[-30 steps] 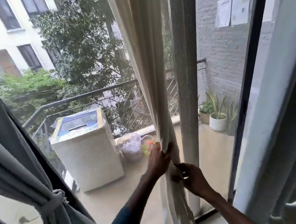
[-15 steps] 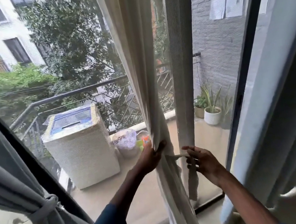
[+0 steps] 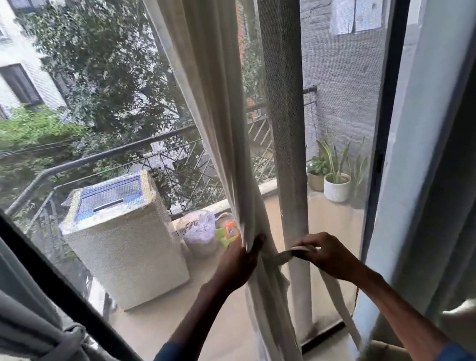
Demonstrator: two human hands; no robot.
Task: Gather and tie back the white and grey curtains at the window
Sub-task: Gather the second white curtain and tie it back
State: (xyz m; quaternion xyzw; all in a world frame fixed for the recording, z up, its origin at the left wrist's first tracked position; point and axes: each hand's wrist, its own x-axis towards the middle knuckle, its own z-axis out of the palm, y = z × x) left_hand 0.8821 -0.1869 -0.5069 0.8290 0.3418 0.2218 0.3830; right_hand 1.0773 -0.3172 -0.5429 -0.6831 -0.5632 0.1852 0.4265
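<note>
White curtain (image 3: 211, 91) hangs bunched at the middle of the window. Left hand (image 3: 238, 262) reaches forward, fingers and thumb gripping the gathered folds. Right hand (image 3: 329, 254), just to its right and knuckles up, pinches a white tie strip (image 3: 282, 256) that stretches across from the curtain. Grey curtain (image 3: 6, 292) at far left is tied back.

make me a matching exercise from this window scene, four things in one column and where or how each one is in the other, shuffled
Things
1. white curtain
2. grey curtain
3. tie strip
4. white plant pot

Places or states
A. standing outside on the balcony floor
B. knotted back at the left edge of the window
C. pinched by the right hand
D. bunched in the grip of the left hand

Pairs: 1-D, 2-B, 3-C, 4-A
</note>
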